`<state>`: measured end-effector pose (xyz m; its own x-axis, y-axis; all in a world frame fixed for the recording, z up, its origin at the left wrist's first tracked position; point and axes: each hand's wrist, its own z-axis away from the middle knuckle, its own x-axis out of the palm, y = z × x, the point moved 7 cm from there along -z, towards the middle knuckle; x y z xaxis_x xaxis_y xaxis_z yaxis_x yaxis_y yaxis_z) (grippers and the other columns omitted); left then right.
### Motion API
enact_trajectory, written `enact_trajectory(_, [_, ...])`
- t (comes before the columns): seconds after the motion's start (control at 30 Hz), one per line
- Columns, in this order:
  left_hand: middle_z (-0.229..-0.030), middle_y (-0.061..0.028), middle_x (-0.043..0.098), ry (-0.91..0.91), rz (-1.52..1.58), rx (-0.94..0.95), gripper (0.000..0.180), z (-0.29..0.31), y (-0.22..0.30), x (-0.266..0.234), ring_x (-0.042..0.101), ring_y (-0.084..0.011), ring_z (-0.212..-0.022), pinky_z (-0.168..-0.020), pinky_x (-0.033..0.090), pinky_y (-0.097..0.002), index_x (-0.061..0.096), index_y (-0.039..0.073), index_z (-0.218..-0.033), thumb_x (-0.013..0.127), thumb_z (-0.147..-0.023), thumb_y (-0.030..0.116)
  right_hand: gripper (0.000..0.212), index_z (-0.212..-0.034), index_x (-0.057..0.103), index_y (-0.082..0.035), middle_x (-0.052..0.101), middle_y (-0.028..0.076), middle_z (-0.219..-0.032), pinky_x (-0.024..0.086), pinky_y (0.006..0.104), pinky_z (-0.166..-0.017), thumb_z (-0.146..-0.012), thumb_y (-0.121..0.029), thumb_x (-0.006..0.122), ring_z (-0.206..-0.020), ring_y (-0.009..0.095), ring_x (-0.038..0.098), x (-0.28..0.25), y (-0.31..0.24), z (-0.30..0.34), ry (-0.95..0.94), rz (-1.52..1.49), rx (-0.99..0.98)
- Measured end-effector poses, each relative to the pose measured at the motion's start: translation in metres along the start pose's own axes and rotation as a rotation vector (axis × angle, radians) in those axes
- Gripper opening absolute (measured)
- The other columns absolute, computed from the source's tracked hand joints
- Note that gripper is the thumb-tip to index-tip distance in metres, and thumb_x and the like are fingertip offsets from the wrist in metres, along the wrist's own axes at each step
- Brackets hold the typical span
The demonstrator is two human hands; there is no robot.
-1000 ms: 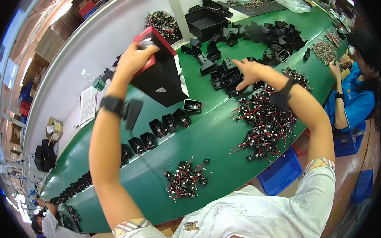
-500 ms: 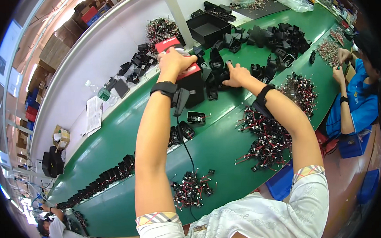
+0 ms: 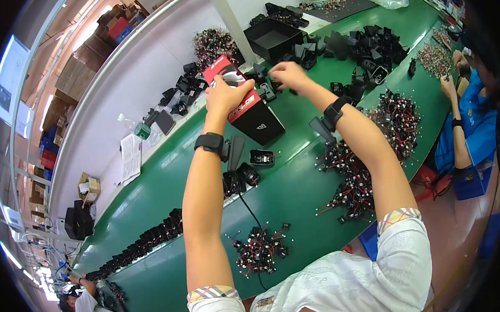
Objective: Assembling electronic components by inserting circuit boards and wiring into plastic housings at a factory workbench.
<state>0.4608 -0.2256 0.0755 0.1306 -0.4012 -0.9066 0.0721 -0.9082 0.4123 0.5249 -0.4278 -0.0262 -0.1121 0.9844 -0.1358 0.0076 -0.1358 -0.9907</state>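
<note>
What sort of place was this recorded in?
Most likely a factory assembly workshop: a long green workbench carries a heap of small red-wired parts and a long row of black pieces, with a co-worker in blue beside the same bench.

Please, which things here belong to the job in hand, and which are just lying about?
Apparently in use:
red-and-black box, held by the left hand
black housings, near the right hand

Apparently just lying about:
green-labelled bottle
paper sheet

On the table: large wire pile at right, small wire pile left of it. Behind the box — tray. Left of the box — bottle, paper.
</note>
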Motion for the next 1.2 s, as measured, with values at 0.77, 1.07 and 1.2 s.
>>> enact_trajectory(0.77, [-0.122,-0.0355,0.046,0.079,0.072,-0.083,0.098,0.018,-0.02,-0.007,0.052,-0.0452,-0.11,-0.096,0.042,-0.0434,0.036,0.005,-0.136,0.063,-0.067,0.07,0.035,-0.103,0.069,-0.008,0.069,0.01,-0.09,0.055,0.0306,-0.056,-0.081,-0.036,0.067,-0.065,0.023,0.068,0.053,-0.015,-0.017,-0.488,0.206,0.134])
enact_trajectory(1.07, [-0.125,-0.0349,0.044,0.065,0.005,-0.073,0.096,0.031,0.003,0.001,0.05,-0.0452,-0.114,-0.095,0.042,-0.0451,0.037,0.006,-0.135,0.065,-0.067,0.067,0.082,-0.133,0.05,-0.019,0.043,0.017,-0.139,0.031,0.0594,-0.102,-0.069,-0.069,0.061,-0.129,0.041,0.035,0.041,0.016,-0.081,0.116,0.93,-0.079])
enact_trajectory(1.2, [-0.126,-0.0322,0.043,0.1,-0.005,-0.08,0.094,0.03,0.001,0.004,0.055,-0.0469,-0.107,-0.091,0.046,-0.0472,0.035,0.01,-0.136,0.065,-0.066,0.066,0.096,-0.135,0.049,-0.015,0.049,0.016,-0.136,0.025,0.0556,-0.106,-0.065,-0.081,0.054,-0.128,0.034,0.043,0.063,0.009,-0.09,-0.214,1.079,-0.043])
